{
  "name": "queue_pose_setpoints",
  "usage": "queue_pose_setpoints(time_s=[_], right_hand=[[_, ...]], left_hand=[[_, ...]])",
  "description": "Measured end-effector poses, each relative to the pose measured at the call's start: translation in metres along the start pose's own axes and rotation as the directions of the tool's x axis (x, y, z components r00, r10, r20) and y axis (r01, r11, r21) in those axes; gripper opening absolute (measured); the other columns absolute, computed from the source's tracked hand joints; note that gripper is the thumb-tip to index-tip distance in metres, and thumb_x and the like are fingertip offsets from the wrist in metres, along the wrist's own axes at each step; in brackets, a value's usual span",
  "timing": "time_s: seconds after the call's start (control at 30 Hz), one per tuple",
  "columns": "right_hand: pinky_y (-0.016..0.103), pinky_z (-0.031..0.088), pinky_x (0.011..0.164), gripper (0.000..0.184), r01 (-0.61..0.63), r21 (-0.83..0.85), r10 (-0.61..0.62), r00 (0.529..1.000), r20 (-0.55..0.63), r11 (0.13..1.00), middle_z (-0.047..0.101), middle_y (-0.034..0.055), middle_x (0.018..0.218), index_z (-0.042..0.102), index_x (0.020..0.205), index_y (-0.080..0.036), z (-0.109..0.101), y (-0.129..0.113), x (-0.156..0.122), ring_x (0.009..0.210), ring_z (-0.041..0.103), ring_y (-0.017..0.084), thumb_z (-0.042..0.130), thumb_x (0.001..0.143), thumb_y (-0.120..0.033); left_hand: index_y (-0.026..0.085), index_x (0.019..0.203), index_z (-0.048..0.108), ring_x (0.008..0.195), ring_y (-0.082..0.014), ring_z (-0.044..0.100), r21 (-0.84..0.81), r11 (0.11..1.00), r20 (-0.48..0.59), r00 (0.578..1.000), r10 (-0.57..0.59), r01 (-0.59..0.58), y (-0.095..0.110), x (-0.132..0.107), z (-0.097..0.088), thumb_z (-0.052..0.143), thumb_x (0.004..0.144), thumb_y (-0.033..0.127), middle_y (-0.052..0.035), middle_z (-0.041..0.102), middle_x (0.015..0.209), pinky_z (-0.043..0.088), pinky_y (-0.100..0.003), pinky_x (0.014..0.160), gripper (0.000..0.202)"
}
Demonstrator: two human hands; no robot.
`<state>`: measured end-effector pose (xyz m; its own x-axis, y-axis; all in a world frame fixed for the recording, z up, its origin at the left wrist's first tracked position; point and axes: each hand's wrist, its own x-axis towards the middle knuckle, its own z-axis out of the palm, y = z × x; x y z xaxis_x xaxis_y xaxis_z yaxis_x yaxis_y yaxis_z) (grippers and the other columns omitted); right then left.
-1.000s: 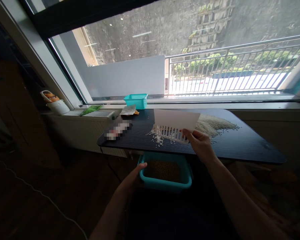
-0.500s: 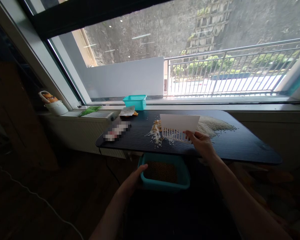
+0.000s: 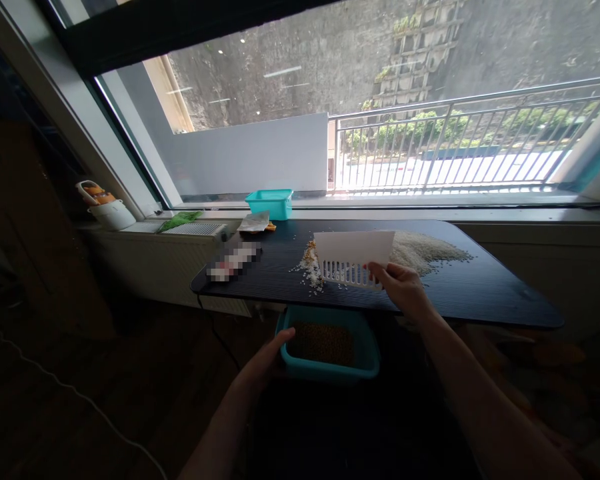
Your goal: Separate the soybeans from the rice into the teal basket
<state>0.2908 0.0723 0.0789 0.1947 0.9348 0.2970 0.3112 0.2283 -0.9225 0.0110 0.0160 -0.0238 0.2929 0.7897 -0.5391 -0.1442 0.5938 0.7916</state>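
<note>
Two hazards, judged. Lower centre: turquoise tub with brown grains; could tip and spill should the left grip, thumb closed over its left rim, slacken. Centre: white slotted panel, pinched at its lower right corner by the right grip; could push loose grains off the worktop if swept nearward. Counts, left to right: far-edge tub, one; white-and-yellow scatter, one; held tub, one; panel, one; white grain pile, right of centre, one.
</note>
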Motion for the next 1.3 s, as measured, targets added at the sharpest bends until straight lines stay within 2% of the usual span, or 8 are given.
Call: queue_pose_setpoints(time_s=[0.2, 0.47, 0.6, 0.77, 0.93, 1.07, 1.2, 1.3], right_hand=[[0.025, 0.034, 0.052, 0.034, -0.028, -0.035, 0.026, 0.998, -0.049, 0.999, 0.053, -0.0009, 0.052, 0.061, 0.052, -0.016, -0.013, -0.007, -0.012, 0.051, 0.044, 0.011, 0.062, 0.071, -0.044], [0.025, 0.035, 0.052, 0.034, -0.025, -0.022, 0.025, 1.000, -0.019, 0.999, 0.056, 0.0002, 0.055, 0.062, 0.054, -0.016, -0.007, -0.011, -0.015, 0.054, 0.046, 0.012, 0.062, 0.070, -0.046], [0.024, 0.035, 0.050, 0.035, -0.040, -0.035, 0.038, 0.998, -0.056, 0.999, 0.055, -0.0005, 0.052, 0.062, 0.053, -0.016, -0.013, -0.004, -0.027, 0.051, 0.046, 0.011, 0.063, 0.070, -0.047], [0.025, 0.040, 0.051, 0.037, -0.102, 0.026, 0.102, 0.995, 0.002, 0.994, 0.061, 0.0016, 0.058, 0.066, 0.058, -0.017, -0.017, 0.011, -0.036, 0.054, 0.053, 0.014, 0.064, 0.068, -0.053], [0.025, 0.041, 0.053, 0.038, -0.066, 0.055, 0.072, 0.991, -0.110, 0.996, 0.062, 0.0031, 0.059, 0.062, 0.051, -0.017, -0.007, 0.011, -0.030, 0.058, 0.054, 0.015, 0.065, 0.066, -0.052], [0.025, 0.038, 0.050, 0.036, -0.053, 0.044, 0.058, 0.993, -0.104, 0.998, 0.058, 0.0012, 0.054, 0.067, 0.059, -0.016, 0.005, 0.006, -0.027, 0.052, 0.049, 0.013, 0.063, 0.068, -0.051], [0.025, 0.036, 0.050, 0.035, -0.051, 0.018, 0.052, 0.996, -0.073, 0.999, 0.056, 0.0000, 0.052, 0.065, 0.056, -0.016, 0.011, 0.003, -0.025, 0.051, 0.047, 0.013, 0.062, 0.069, -0.048], [0.025, 0.036, 0.050, 0.034, -0.075, 0.017, 0.076, 0.991, -0.111, 0.997, 0.055, -0.0001, 0.051, 0.064, 0.056, -0.016, 0.010, 0.001, -0.022, 0.051, 0.047, 0.013, 0.062, 0.069, -0.048]], left_hand=[[0.019, 0.129, 0.051, 0.116, -0.0340, 0.052, -0.002, 1.000, -0.011, 1.000, 0.008, -0.008, -0.001, 0.000, 0.000, 0.058, 0.074, 0.055, -0.0112, 0.055, 0.130, 0.052, -0.045, 0.081, 0.067], [0.020, 0.126, 0.053, 0.115, -0.0333, 0.053, 0.006, 1.000, -0.020, 1.000, 0.007, -0.007, -0.001, 0.000, 0.000, 0.059, 0.073, 0.057, -0.0117, 0.056, 0.129, 0.052, -0.042, 0.079, 0.065], [0.019, 0.125, 0.054, 0.114, -0.0340, 0.054, 0.011, 1.000, -0.012, 1.000, 0.019, -0.019, 0.000, -0.001, 0.000, 0.058, 0.073, 0.057, -0.0124, 0.057, 0.127, 0.051, -0.044, 0.079, 0.065], [0.019, 0.126, 0.054, 0.115, -0.0338, 0.053, 0.008, 1.000, -0.003, 1.000, 0.005, -0.005, -0.001, 0.001, 0.000, 0.058, 0.073, 0.057, -0.0120, 0.058, 0.127, 0.051, -0.043, 0.079, 0.065], [0.018, 0.125, 0.054, 0.116, -0.0337, 0.052, 0.005, 1.000, -0.020, 1.000, 0.000, 0.000, 0.000, 0.000, 0.002, 0.058, 0.074, 0.056, -0.0120, 0.057, 0.128, 0.051, -0.043, 0.081, 0.064], [0.020, 0.126, 0.053, 0.117, -0.0338, 0.052, 0.011, 1.000, -0.035, 0.999, -0.004, 0.004, 0.000, 0.000, 0.002, 0.057, 0.074, 0.056, -0.0108, 0.055, 0.130, 0.051, -0.045, 0.082, 0.064], [0.020, 0.127, 0.053, 0.118, -0.0333, 0.051, 0.012, 1.000, -0.016, 1.000, -0.002, 0.002, 0.000, 0.001, 0.001, 0.057, 0.074, 0.056, -0.0107, 0.055, 0.130, 0.051, -0.044, 0.082, 0.064], [0.021, 0.127, 0.052, 0.118, -0.0327, 0.051, 0.015, 1.000, -0.013, 1.000, 0.002, -0.002, 0.000, -0.001, 0.001, 0.057, 0.074, 0.057, -0.0102, 0.056, 0.130, 0.051, -0.043, 0.082, 0.064]])
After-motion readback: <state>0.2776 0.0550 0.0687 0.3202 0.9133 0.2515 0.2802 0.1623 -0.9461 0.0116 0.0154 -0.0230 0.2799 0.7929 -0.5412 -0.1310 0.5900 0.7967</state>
